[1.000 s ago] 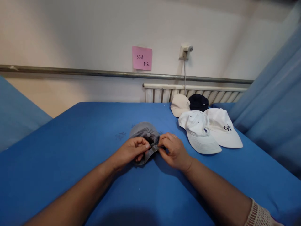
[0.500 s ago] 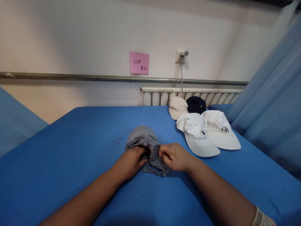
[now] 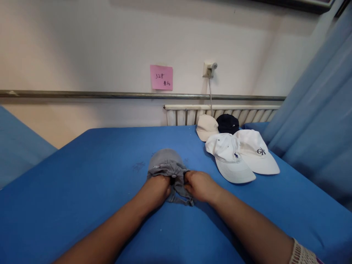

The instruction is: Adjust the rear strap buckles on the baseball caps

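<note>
We locate the gray cap [image 3: 165, 169] near the middle of the blue tabletop [image 3: 82, 176], brim directed away from us. Our left hand [image 3: 156, 190] reaches into the cap's left side; its fingers are hidden, so we cannot tell their hold. Our right hand [image 3: 201, 186] contacts the right side, fingers bent; with the tips hidden, we cannot confirm a grip. To the right, apart, we note a beige cap [image 3: 207, 125], a navy cap [image 3: 227, 123] and two overlapping white caps [image 3: 227, 151].
</note>
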`<state>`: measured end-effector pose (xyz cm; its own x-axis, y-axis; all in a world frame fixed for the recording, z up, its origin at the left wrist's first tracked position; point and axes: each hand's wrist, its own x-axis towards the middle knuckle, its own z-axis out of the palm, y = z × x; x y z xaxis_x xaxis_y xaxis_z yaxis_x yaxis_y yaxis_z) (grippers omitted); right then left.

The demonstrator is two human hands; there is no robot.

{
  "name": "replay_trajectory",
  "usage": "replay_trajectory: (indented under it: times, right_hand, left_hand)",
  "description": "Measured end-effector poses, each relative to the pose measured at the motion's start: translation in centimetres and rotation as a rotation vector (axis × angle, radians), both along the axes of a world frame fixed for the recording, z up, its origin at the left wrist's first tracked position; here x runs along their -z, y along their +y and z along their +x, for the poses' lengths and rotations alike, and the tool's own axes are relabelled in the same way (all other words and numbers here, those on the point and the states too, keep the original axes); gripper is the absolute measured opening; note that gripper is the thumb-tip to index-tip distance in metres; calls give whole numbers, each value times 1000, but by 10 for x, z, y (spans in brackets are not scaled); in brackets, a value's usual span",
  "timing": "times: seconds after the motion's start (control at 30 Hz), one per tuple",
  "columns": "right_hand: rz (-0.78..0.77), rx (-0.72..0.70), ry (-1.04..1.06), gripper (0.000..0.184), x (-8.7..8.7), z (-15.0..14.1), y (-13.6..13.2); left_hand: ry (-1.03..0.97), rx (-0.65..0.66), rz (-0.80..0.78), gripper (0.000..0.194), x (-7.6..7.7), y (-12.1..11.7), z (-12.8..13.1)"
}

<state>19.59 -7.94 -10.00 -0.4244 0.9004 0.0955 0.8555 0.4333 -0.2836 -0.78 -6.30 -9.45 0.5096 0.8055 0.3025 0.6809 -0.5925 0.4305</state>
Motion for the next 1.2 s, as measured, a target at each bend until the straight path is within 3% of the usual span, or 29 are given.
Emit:
replay_trajectory:
  times: [0.23,0.37,0.53,0.67,0.9,1.07,1.2]
  right_hand:
    - [32,7,-20,14,5,2,3]
    - [56,96,18,14,-3,12,8]
    - [105,248,252,10,-8,24,15]
    - [142,212,518,9,-6,25,16]
    - [124,84,817,29,-9,20,8]
    - [-24,99,999,24,2,13,13]
    - [-29,132,1183,25,5,9,14]
  left_hand:
    - [59,-30,-195,7,-38,-17,-11]
    - [-21,-12,-134,5,-48,-27,-17]
    - [-67,252,134,9,-40,-42,-10]
    - [35,411,287,14,-33,-47,0]
    - [185,453,376,13,-28,-54,10]
    - [14,479,357,21,-23,-55,8]
    - [-122,347,283,27,-19,-44,2]
